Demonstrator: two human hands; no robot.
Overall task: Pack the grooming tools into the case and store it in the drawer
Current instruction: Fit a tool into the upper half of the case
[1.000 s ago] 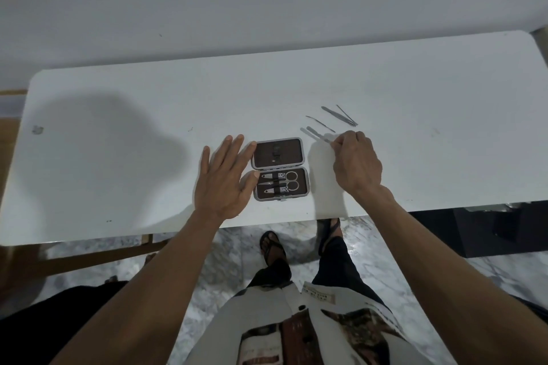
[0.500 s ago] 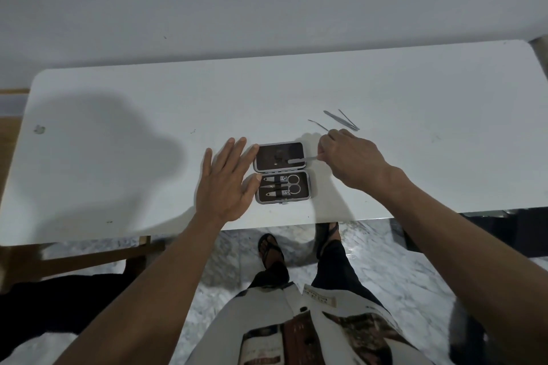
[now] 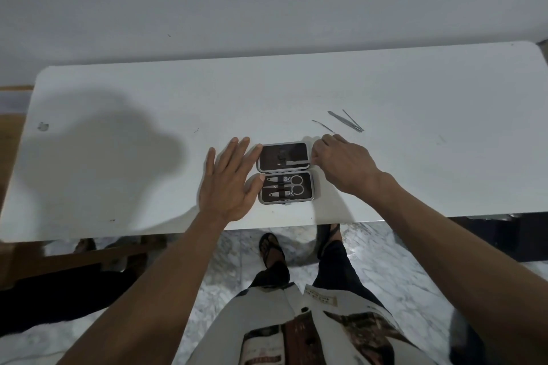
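Observation:
A small grey case [image 3: 315, 187] with a dark lining lies open flat on the white table [image 3: 415, 175]. Its near half holds scissors [image 3: 292, 185] and two nail clippers. My left hand [image 3: 229, 182] lies flat and spread against the case's left side. At the far half's right edge my right hand [image 3: 341, 164] pinches a thin metal tool [image 3: 293, 162], whose free end lies across the lining. Three slim metal tools remain loose on the table: a thin pick [image 3: 323, 125] and two crossed pieces [image 3: 347, 120].
The table's front edge runs just below the case. Under it are a marble floor, my sandalled feet [image 3: 271, 247] and a wooden frame [image 3: 74, 258] at the left. A grey wall stands behind the table. No drawer is visible.
My right hand picked a thin tool from the loose group and carried it left to the far half of the case. The left hand stayed put.

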